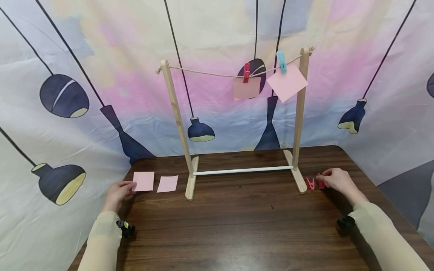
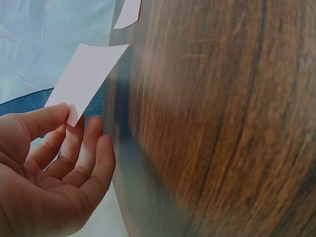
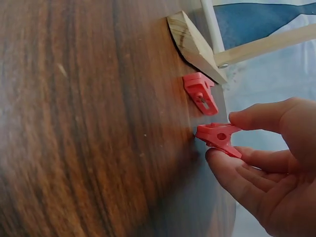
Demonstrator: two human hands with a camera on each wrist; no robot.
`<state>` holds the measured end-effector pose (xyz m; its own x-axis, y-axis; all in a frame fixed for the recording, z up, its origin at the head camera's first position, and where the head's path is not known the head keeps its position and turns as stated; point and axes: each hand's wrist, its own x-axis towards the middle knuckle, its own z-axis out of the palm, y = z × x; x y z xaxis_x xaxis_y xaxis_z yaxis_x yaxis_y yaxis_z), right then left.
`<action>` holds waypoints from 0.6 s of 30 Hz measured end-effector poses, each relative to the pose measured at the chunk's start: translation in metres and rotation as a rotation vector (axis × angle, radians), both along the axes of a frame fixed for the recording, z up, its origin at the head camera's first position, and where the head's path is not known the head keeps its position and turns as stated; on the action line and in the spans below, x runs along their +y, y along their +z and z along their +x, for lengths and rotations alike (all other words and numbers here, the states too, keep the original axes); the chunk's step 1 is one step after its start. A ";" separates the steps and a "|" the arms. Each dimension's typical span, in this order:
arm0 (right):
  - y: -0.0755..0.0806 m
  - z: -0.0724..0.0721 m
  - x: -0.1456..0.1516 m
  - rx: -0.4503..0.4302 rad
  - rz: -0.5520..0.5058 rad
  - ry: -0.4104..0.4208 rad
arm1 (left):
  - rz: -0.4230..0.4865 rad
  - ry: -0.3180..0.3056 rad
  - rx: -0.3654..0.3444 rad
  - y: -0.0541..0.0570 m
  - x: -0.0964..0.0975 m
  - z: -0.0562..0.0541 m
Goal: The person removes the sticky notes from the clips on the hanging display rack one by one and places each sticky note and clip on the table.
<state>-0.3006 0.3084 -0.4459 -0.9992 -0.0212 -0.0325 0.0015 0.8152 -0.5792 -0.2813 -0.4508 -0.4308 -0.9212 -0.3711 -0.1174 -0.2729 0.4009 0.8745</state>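
My left hand (image 1: 116, 194) pinches the corner of a pink paper note (image 1: 144, 181) between thumb and fingers; the left wrist view shows this note (image 2: 84, 79) raised off the table. A second pink note (image 1: 167, 183) lies flat just to its right. At the table's right side my right hand (image 1: 340, 183) has thumb and fingers on the two handles of a red clothespin (image 3: 219, 137). Beside it another red clothespin (image 3: 200, 94) rests on the wood. On the rope (image 1: 210, 73), a red clothespin (image 1: 246, 72) and a blue clothespin (image 1: 281, 62) each hold a pink note.
A wooden frame (image 1: 178, 120) with a white crossbar (image 1: 242, 170) stands at the back of the brown table (image 1: 237, 226), its feet between my hands. The right foot (image 3: 190, 42) is close to the loose clothespins. Behind hangs a printed cloth (image 1: 135, 45) with lamp drawings.
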 end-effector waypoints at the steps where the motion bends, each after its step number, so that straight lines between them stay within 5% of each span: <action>1: 0.000 0.000 -0.001 -0.007 -0.002 0.002 | 0.000 -0.003 -0.005 0.000 0.000 0.000; 18: -0.002 -0.003 -0.008 -0.034 0.045 0.005 | 0.060 -0.016 -0.012 -0.003 0.003 -0.001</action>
<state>-0.3038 0.3005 -0.4478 -0.9974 -0.0239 -0.0675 0.0165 0.8403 -0.5418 -0.2825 -0.4477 -0.4341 -0.9255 -0.3479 -0.1499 -0.2773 0.3528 0.8937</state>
